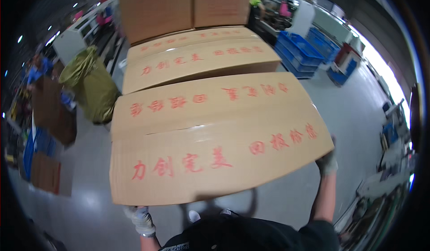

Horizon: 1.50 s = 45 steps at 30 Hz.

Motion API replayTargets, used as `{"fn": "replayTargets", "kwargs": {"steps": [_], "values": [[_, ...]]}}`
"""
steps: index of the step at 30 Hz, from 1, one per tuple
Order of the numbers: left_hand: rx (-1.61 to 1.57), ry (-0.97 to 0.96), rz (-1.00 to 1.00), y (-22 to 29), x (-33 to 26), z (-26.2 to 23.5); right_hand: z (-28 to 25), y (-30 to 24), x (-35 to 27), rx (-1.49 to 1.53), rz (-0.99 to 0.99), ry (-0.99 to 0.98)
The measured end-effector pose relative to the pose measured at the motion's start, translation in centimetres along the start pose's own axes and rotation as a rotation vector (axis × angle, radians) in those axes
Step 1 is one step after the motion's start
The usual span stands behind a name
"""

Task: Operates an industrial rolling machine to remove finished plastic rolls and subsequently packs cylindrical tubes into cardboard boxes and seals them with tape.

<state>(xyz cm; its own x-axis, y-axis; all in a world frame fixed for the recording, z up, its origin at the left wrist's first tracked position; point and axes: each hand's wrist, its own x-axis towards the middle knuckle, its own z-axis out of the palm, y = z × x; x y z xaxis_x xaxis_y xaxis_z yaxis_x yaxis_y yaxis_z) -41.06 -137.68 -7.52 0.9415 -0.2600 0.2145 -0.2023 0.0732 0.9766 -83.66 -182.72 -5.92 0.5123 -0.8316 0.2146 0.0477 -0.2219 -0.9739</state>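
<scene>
Grey-gloved left hand (142, 221) and grey-gloved right hand (328, 162) gripping wide, tan cardboard box (219, 141) near opposite corners, apparently balancing its width.

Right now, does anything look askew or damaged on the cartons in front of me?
The nearest cardboard carton looks slightly askew: the shadowed wedge between it and the carton just behind widens toward the right, though the fisheye bend may exaggerate that. No obvious tear shows on either top.

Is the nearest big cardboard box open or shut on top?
Shut: the nearest cardboard box has its top flaps lying flat, meeting along a seam across the middle.
</scene>
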Motion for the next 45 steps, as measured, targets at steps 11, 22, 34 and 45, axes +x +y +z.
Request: {"fn": "replayTargets", "kwargs": {"steps": [11, 22, 34, 45], "values": [[0.342, -0.381, 0.157, -17.0, -2.3, 1.9, 9.9, -3.1, 3.1, -0.398, -0.261, 0.347], [0.094, -0.201, 0.152, -14.9, -0.7, 4.8, 13.0, -0.3, 7.3, -0.892, -0.149, 0.300], [0.029, -0.271, 0.059, -16.4, -3.4, 4.4, 19.4, 6.6, 4.8, -0.942, -0.148, 0.298], [0.657, -0.961, -0.214, -10.8, -1.3, -5.9, 35.2, 10.3, -4.5, -0.873, -0.024, 0.034]]}}
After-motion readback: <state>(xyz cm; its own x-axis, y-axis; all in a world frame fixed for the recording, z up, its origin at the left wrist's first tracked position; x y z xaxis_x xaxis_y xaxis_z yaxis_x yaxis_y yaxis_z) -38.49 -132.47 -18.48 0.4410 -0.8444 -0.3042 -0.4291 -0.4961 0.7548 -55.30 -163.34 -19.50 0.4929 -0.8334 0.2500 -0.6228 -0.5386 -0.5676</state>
